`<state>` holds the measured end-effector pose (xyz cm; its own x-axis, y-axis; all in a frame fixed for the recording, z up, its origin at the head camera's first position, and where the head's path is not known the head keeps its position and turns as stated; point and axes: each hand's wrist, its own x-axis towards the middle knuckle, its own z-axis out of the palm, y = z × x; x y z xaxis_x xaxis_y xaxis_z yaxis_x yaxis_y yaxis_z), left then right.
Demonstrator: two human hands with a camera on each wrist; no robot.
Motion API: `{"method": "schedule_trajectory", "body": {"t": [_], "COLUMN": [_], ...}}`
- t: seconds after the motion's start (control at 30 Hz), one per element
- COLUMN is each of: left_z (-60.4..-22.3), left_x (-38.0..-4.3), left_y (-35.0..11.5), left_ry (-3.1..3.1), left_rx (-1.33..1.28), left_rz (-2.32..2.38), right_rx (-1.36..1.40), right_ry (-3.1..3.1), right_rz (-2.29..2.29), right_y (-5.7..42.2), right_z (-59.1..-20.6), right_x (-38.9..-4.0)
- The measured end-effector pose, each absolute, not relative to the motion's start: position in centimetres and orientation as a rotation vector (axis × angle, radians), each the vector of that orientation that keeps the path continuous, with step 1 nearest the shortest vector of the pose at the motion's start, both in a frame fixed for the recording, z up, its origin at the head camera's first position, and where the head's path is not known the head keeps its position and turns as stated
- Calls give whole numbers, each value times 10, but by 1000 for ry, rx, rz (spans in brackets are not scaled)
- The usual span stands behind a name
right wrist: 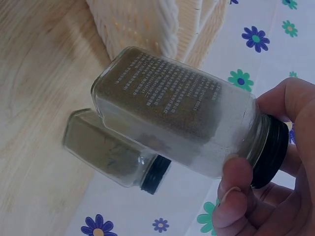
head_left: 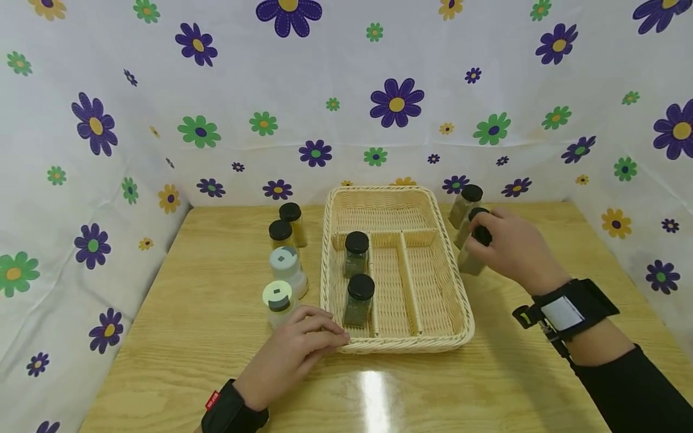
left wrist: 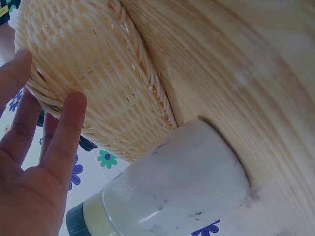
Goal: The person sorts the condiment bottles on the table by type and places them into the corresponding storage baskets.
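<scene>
Beside the basket's right wall, my right hand (head_left: 517,246) grips a glass spice jar (right wrist: 162,108) by its black cap. Brownish powder and white printed text show on this jar in the right wrist view; whether its base touches the table I cannot tell. Another black-capped jar (right wrist: 113,147) stands just behind it. My left hand (head_left: 298,346) rests its fingers on the near left corner of the wicker basket (head_left: 465,319). Two black-capped jars, one farther back (head_left: 356,255) and one nearer (head_left: 358,300), stand in the basket's left compartment.
Left of the basket, two jars with pale lids (head_left: 284,260) stand close to my left hand, with two black-capped jars (head_left: 290,213) behind. A jar (head_left: 464,204) stands at the back right. Flower-patterned cloth (head_left: 346,72) bounds the wooden table (head_left: 216,270) at back and sides.
</scene>
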<state>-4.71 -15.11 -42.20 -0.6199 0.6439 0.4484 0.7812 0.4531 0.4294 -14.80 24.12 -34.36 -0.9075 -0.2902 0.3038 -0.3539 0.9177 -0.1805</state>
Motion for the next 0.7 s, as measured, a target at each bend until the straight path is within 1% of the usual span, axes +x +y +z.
{"method": "schedule_trajectory", "body": {"t": [0.47, 0.7], "left_z": [-424, -425], "left_x": [-46, -46], "left_y": [-150, -151], "left_ry": [-2486, -2482], "left_rx": [-1230, -1233], "left_rz": [-925, -921], "right_rx": [515, 527], "right_ry": [-2765, -2754], "right_rz": [247, 246], "right_y": [229, 222], "right_z": [-324, -322], "right_x": [-147, -150]}}
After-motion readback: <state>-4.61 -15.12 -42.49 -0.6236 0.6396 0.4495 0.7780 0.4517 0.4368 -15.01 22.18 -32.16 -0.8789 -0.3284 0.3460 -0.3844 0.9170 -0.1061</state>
